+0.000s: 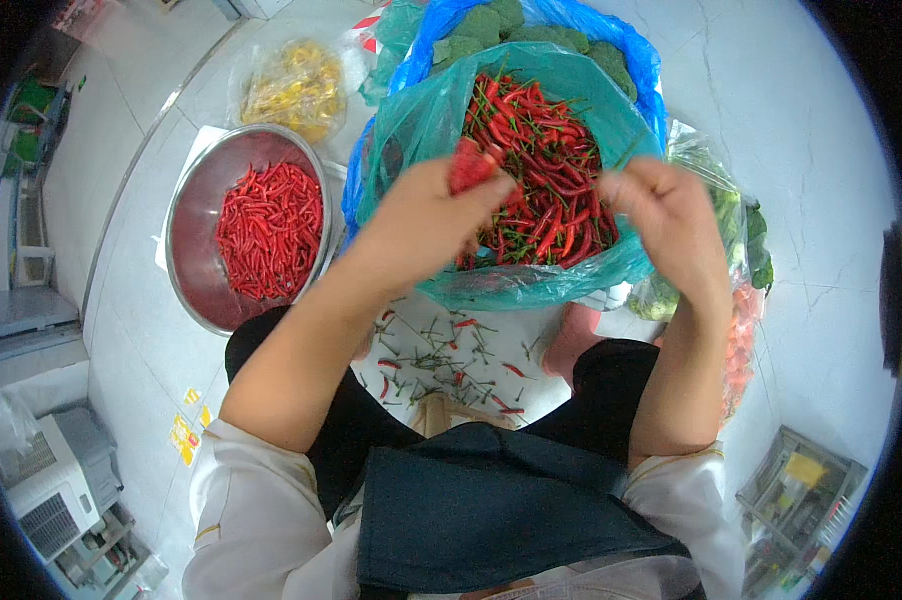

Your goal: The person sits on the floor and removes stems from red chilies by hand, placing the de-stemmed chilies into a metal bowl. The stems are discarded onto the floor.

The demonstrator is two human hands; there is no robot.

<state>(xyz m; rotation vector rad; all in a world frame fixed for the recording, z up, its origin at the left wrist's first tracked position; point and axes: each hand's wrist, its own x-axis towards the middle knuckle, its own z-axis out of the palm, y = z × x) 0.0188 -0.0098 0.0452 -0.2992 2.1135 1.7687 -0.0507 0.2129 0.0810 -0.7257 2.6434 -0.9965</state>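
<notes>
My left hand (432, 217) is closed around a bunch of red chillies (469, 166) above the left side of a green plastic bag (428, 124). The bag gapes wide and is full of red chillies with green stems (548, 176). Over the bag's right edge is my right hand (668, 217), blurred, its thumb and fingers pinched together. A thin green stem (631, 148) sticks up from those fingertips. To the left stands a steel bowl (192, 225) of stemless red chillies (271, 229).
Behind the green bag, a blue bag (638, 45) holds broccoli (481, 26). A bag of yellow pieces (293, 86) lies beyond the bowl. Loose stems (436, 360) and a few chillies litter the floor between my legs. Bagged green vegetables (721, 195) and a crate (800, 495) are at right.
</notes>
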